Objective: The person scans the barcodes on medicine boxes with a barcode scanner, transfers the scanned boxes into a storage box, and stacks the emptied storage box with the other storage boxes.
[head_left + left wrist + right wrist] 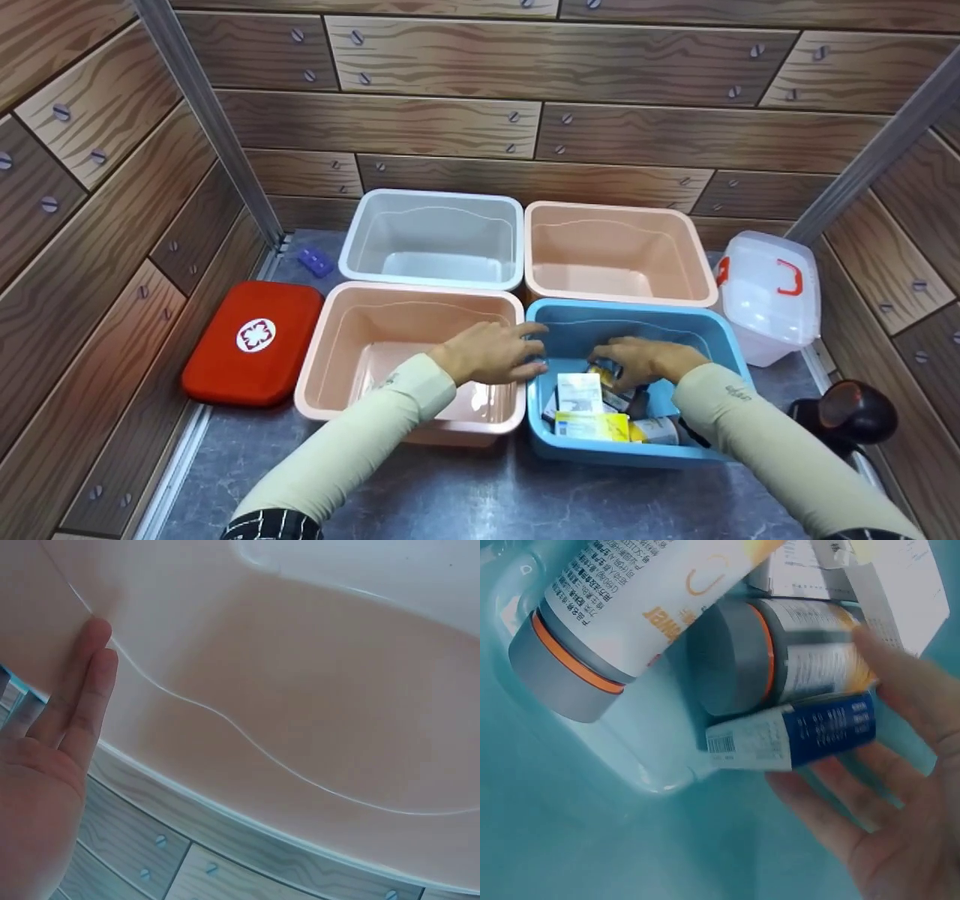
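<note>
Head view: your left hand (489,355) sits over the rims where the near peach bin (401,322) meets the blue bin (615,452). Fingers loose and extended, holding nothing; can't tell if the tips touch a wall. Your right hand (643,361) is down in the blue bin, digits spread around a blue-and-white box (795,736) that lies just beside a dark bottle (817,660). Can't tell whether the box is gripped yet.

My read: pinch the box alone across its flat faces, thumb off the bottle, then lift straight up. Bottle would likely roll if dragged.

Around, left to right: red case (225,360), purple object (316,262), grey bin (431,229), white box (579,391), yellow box (592,425), far peach bin (615,236), white bottle (657,431), clear lidded box (772,292), dark rounded device (859,412).

In the way: white and yellow boxes crowd your right fingers from the left, and the white bottle lies on the near side. Your right sleeve (772,442) covers the bin's near right corner. Tilt that wrist up when clearing the rim.
</note>
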Demonstrator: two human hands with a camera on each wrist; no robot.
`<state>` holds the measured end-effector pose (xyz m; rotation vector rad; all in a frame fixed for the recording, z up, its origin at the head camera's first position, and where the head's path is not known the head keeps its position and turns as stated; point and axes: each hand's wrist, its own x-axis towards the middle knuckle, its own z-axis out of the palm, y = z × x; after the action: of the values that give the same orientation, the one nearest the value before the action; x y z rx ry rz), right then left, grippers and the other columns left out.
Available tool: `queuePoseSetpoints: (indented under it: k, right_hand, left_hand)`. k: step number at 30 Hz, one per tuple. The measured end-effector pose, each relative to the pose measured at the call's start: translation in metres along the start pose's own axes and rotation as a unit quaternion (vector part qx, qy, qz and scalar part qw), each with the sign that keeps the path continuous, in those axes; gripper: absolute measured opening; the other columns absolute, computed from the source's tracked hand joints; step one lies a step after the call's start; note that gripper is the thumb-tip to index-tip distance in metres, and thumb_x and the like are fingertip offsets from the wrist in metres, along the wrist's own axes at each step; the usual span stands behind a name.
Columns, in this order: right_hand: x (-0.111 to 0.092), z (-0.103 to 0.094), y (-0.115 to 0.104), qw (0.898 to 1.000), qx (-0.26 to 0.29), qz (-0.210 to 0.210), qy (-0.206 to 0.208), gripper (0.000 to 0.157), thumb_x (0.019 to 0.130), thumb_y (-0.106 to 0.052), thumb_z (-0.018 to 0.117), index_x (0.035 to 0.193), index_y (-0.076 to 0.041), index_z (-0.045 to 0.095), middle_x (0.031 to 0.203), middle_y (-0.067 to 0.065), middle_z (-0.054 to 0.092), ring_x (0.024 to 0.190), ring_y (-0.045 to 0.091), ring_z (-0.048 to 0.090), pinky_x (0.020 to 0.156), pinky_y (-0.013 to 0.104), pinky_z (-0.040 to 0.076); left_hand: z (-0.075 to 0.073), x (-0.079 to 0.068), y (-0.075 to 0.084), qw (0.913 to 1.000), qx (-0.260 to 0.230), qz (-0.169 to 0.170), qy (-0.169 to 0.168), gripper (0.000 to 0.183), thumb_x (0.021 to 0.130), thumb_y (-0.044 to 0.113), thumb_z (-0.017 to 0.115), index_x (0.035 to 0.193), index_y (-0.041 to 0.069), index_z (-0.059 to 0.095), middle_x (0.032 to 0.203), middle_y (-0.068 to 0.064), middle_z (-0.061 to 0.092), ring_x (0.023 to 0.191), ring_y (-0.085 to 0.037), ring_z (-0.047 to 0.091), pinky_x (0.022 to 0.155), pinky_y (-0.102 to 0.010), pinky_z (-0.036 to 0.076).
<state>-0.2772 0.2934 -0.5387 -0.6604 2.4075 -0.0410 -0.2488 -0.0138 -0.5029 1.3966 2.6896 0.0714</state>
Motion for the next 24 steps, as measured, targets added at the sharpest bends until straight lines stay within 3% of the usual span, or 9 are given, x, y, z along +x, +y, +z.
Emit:
queuePoseSetpoints:
  k: [6, 12, 18, 20, 24]
  right_hand:
    - [-0.003, 0.003, 0.001, 0.999, -0.008, 0.031, 0.010, 0.067, 0.094, -0.022, 0.084, 0.154, -0.007, 0.058, 0.141, 0.020, 0.067, 0.125, 0.036, 0.063, 0.108, 0.061, 0.053]
    - [-0.008, -0.002, 0.007, 1.000, -0.019, 0.021, 0.011, 0.052, 0.092, -0.016, 0.080, 0.141, -0.001, 0.069, 0.132, 0.018, 0.072, 0.111, 0.028, 0.066, 0.100, 0.053, 0.057]
    - [-0.018, -0.015, 0.013, 0.997, 0.059, 0.054, 0.015, 0.045, 0.093, -0.010, 0.080, 0.137, -0.001, 0.072, 0.127, 0.017, 0.075, 0.097, 0.023, 0.069, 0.086, 0.045, 0.062]
    - [-0.024, -0.021, 0.015, 0.996, 0.070, 0.045, 0.030, 0.044, 0.094, -0.011, 0.081, 0.135, -0.002, 0.073, 0.126, 0.016, 0.076, 0.099, 0.024, 0.071, 0.089, 0.048, 0.063]
    - [-0.037, -0.030, 0.021, 0.994, 0.071, -0.018, 0.082, 0.041, 0.096, -0.011, 0.079, 0.135, -0.002, 0.073, 0.127, 0.018, 0.076, 0.106, 0.027, 0.072, 0.096, 0.054, 0.060]
  left_hand:
    - [0.000, -0.001, -0.001, 1.0000, -0.006, -0.001, 0.004, 0.050, 0.116, 0.054, 0.042, 0.140, 0.022, 0.071, 0.169, -0.007, 0.049, 0.114, -0.025, 0.077, 0.094, -0.039, 0.065]
    - [0.002, -0.002, -0.002, 0.9998, -0.002, 0.006, 0.016, 0.047, 0.116, 0.052, 0.042, 0.135, 0.022, 0.073, 0.167, -0.007, 0.052, 0.106, -0.023, 0.078, 0.086, -0.038, 0.065]
    - [0.001, -0.003, -0.001, 0.9996, -0.003, 0.009, 0.028, 0.045, 0.116, 0.051, 0.045, 0.132, 0.022, 0.075, 0.164, -0.006, 0.055, 0.105, -0.022, 0.078, 0.084, -0.038, 0.066]
    - [0.001, -0.003, -0.001, 0.9997, -0.006, 0.007, 0.024, 0.045, 0.116, 0.051, 0.044, 0.133, 0.022, 0.075, 0.165, -0.006, 0.054, 0.107, -0.023, 0.078, 0.084, -0.038, 0.066]
    - [0.000, -0.002, -0.001, 0.9998, -0.008, 0.006, 0.020, 0.046, 0.116, 0.052, 0.043, 0.135, 0.022, 0.074, 0.166, -0.006, 0.053, 0.111, -0.023, 0.077, 0.087, -0.039, 0.065]
